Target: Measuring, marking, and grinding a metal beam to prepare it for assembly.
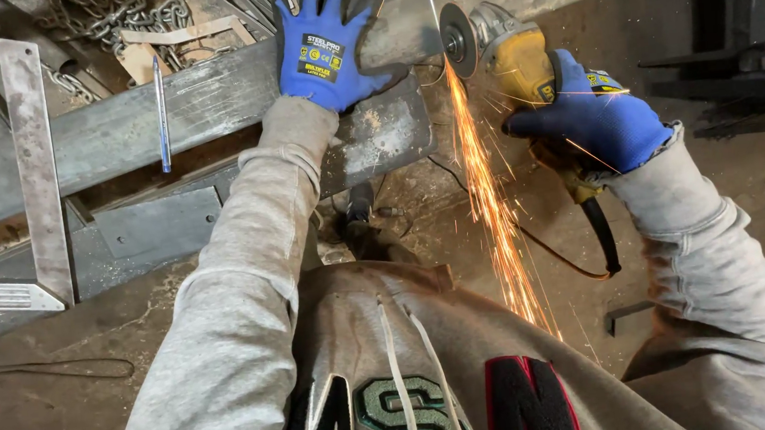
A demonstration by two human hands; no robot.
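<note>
Grey sleeves nearest. Left hand [323,45] flat, fingers spread, pinning steel bar [198,111] steady; right hand [591,118] clenched round yellow angle grinder [507,56], disc cutting, sparks [493,214] falling.

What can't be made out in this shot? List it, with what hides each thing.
All in the head view:
- Cut line where the disc meets the beam: hidden by sparks and the disc itself.
- Right hand grip on the grinder: fingers wrap out of sight.
- Beam under the left hand: covered by the glove.
- Grinder cord: its end runs behind the right sleeve.
- Chain: cut off by the top edge.
</note>
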